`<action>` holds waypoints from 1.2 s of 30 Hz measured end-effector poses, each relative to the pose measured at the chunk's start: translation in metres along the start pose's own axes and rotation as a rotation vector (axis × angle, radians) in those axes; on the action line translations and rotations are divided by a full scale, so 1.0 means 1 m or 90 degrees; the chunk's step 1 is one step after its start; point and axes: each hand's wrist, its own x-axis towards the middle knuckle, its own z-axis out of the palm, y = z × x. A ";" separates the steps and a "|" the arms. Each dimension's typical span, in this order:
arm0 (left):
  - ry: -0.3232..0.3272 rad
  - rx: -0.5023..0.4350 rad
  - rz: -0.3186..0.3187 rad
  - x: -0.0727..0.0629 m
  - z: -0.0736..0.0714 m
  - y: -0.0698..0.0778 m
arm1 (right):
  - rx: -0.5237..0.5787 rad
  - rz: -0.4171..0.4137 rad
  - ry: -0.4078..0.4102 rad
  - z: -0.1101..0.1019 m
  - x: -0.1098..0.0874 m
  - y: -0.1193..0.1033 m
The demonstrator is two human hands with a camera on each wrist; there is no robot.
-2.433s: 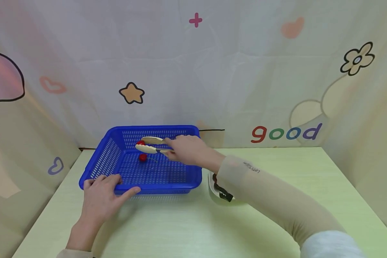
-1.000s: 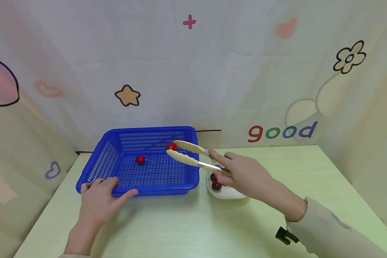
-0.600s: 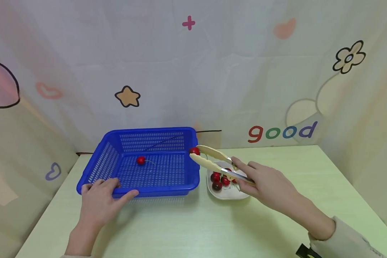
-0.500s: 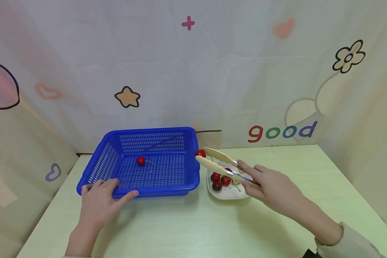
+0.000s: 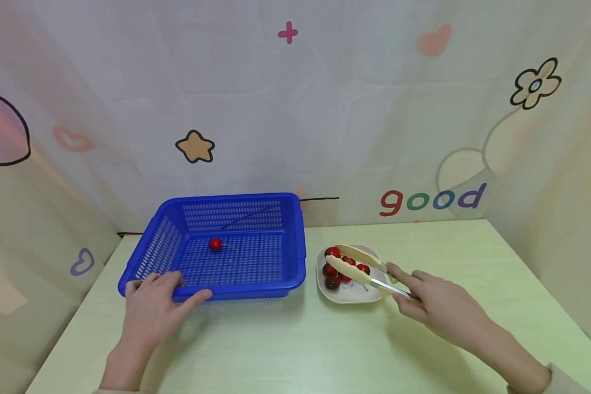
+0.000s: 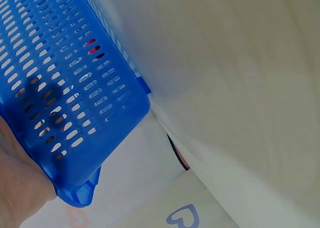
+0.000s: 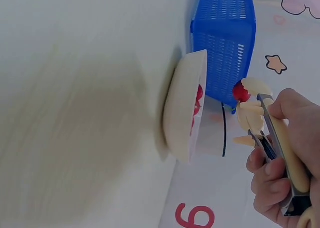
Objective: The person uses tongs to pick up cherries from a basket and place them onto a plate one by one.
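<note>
My left hand [image 5: 152, 314] grips the near left rim of a blue plastic basket [image 5: 261, 288], fingers over the edge and thumb along the front. One red cherry [image 5: 215, 244] with a green stem lies on the basket floor. To the right, my right hand [image 5: 445, 306] holds tongs [image 5: 347, 268] with cream scalloped tips and metal arms. Between the tips sits another red cherry [image 7: 241, 91], clearly seen in the right wrist view. The tips hang over a small white bowl [image 5: 349, 297], where several red and dark cherries [image 5: 332, 283] are partly hidden by the tongs.
Basket and bowl stand side by side on a pale green table [image 5: 256, 350]. Behind the table hangs a printed cloth [image 5: 325, 120], and more cloth closes off both sides.
The right hand has carried the tongs and their cherry rightward, out of the basket, past its right rim and over the bowl. The left hand has stayed on the basket.
</note>
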 end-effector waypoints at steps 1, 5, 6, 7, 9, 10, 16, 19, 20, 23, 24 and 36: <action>-0.001 -0.001 0.001 0.000 0.000 0.000 | 0.000 0.003 -0.006 0.001 -0.002 0.001; 0.001 -0.001 -0.001 0.000 0.001 0.000 | -0.002 0.009 -0.026 0.006 -0.009 0.005; 0.001 -0.001 -0.001 -0.001 0.001 0.000 | -0.003 0.009 -0.029 0.007 -0.011 0.006; 0.002 -0.001 -0.001 -0.001 0.001 0.000 | -0.004 0.011 -0.031 0.008 -0.013 0.007; 0.003 0.000 -0.002 -0.001 0.001 0.000 | -0.005 0.015 -0.035 0.010 -0.016 0.008; 0.003 0.001 -0.002 -0.001 0.001 0.000 | -0.005 0.017 -0.038 0.010 -0.018 0.009; -0.002 -0.002 -0.002 -0.001 0.000 0.001 | -0.010 0.011 -0.044 0.011 -0.022 0.012; -0.001 -0.002 -0.001 -0.001 0.000 0.001 | -0.013 0.006 -0.047 0.010 -0.023 0.012; 0.001 -0.003 -0.001 -0.001 0.000 0.001 | -0.012 0.006 -0.049 0.009 -0.023 0.012; 0.006 -0.005 0.000 0.000 0.001 0.000 | -0.015 0.005 -0.054 0.009 -0.024 0.013; 0.009 -0.006 0.001 0.000 0.001 0.000 | -0.018 0.003 -0.053 0.009 -0.025 0.013; 0.014 -0.002 0.003 0.000 0.001 0.000 | -0.006 -0.005 -0.007 0.007 -0.019 0.010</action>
